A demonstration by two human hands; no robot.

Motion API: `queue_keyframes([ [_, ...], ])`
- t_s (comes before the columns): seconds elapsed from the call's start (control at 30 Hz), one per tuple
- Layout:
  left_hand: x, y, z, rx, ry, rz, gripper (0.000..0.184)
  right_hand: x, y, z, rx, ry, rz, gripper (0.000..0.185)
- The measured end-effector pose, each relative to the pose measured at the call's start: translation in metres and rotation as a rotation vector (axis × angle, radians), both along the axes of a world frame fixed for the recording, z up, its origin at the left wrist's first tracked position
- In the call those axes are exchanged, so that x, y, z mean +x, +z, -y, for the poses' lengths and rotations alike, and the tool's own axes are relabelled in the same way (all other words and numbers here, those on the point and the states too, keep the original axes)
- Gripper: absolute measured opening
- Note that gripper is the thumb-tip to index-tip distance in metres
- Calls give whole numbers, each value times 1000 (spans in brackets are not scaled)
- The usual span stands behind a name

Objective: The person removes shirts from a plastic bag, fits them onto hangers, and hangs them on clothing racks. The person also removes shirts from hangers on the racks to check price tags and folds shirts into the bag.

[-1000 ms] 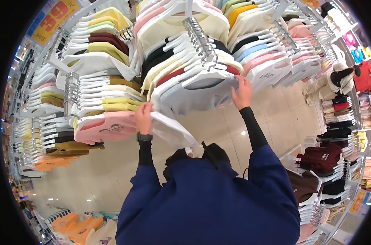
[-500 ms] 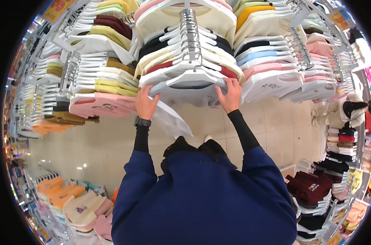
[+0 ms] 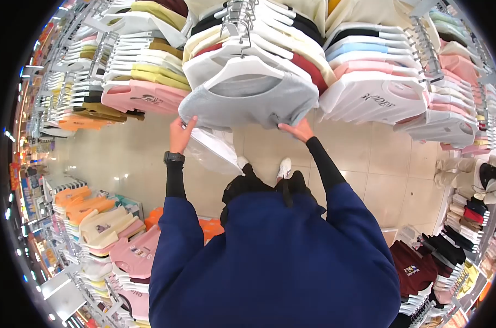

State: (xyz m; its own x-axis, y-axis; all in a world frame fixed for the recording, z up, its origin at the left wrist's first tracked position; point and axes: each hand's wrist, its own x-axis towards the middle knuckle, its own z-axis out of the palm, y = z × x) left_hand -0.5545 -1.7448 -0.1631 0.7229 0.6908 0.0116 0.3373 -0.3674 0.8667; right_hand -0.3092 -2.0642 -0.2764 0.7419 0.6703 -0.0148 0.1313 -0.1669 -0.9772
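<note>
A light grey shirt (image 3: 239, 106) hangs on a white hanger (image 3: 243, 66) at the front of the middle rail. My left hand (image 3: 179, 135), with a dark watch on its wrist, pinches the shirt's left side near the sleeve. On the other side, my right hand (image 3: 300, 130) grips the shirt's right sleeve edge between thumb and fingers. The cloth spreads between both hands, with a small dark mark near the right one. A translucent white sheet, like plastic (image 3: 215, 152), hangs below the shirt beside my left hand.
A pink shirt (image 3: 144, 98) fronts the rail to the left, a white printed shirt (image 3: 376, 98) the one to the right. More racks stand behind me, with a maroon top (image 3: 414, 268) at lower right. A person (image 3: 474, 175) stands at far right on the tiled floor (image 3: 362, 158).
Both hands have moved from the shirt's shoulders down to its sides. The grey shirt now shows more of its front, and the view has shifted, bringing my shoes into sight.
</note>
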Motion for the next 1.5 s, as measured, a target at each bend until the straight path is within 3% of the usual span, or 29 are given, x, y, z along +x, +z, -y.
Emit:
queue_keyframes([
  [0.03, -4, 8, 2, 19, -6, -5, 31, -1, 5, -3, -204, 120, -236, 57],
  [0.13, -19, 22, 0, 37, -17, -5, 32, -34, -91, -8, -233, 66, 54, 52],
  [0.2, -30, 30, -4, 33, -11, 2, 32, -69, -119, 1, -463, 65, -45, 62],
  [0.23, -33, 34, -5, 31, -3, 7, 33, -81, -148, 4, -594, 176, 42, 57],
  [0.33, -37, 49, -5, 20, 31, 33, 32, -122, -212, 24, -578, 247, -204, 54],
  [0.47, -49, 48, -22, 226, 26, -178, 28, -165, -151, 29, -355, 95, -449, 46],
  [0.57, -67, 17, -29, 398, 80, -71, 21, -188, -94, 26, -298, 127, -564, 42],
  [0.67, -94, 9, -5, 391, -37, -155, 19, -207, -43, 19, -137, 80, -558, 43],
  [0.83, -124, 3, 81, 515, -437, -222, 30, -233, 46, -3, 107, -72, -615, 39],
  [0.87, -126, 7, 98, 561, -486, -230, 31, -240, 59, -8, 165, -118, -707, 37],
  [0.93, -125, 24, 130, 390, -540, -56, 32, -246, 91, -23, 301, -202, -882, 35],
  [1.03, -120, 45, 165, 263, -470, 66, 30, -247, 110, -28, 400, -181, -957, 32],
  [1.17, -121, 37, 166, 300, -311, 198, 20, -246, 126, -28, 448, -209, -953, 32],
  [1.5, -99, 65, 168, 295, -323, 325, 25, -234, 129, 14, 553, -265, -971, 29],
])
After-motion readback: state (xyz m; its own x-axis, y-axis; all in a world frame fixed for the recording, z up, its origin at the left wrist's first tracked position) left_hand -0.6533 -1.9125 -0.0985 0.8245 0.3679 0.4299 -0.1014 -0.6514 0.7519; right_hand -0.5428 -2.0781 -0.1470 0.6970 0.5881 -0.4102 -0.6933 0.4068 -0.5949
